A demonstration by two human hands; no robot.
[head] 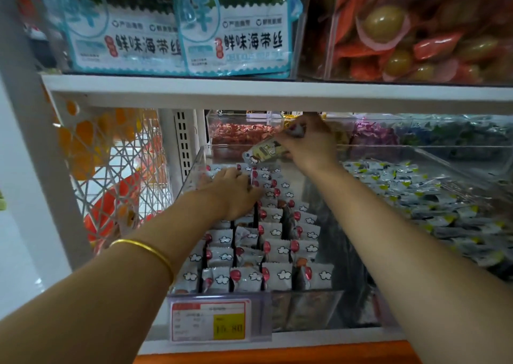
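Observation:
A clear plastic bin (191, 169) on the lower shelf holds rows of small white snack packets (274, 250) with red balloon and cloud prints. My left hand (233, 194) rests palm down on the packets at the bin's far left, fingers curled among them; whether it grips one is hidden. My right hand (308, 141) is raised over the bin's back end and pinches a small packet (263, 152) with a yellowish label, tilted down to the left. A gold bangle (147, 250) sits on my left forearm.
A price tag (219, 319) hangs on the bin's front. To the right lies a bin of grey-and-yellow packets (416, 194). Behind stand bins of red candies (241, 133) and purple ones (372, 133). The shelf board (249, 94) above carries seaweed bags (233, 33) and a box of orange snacks (416, 36).

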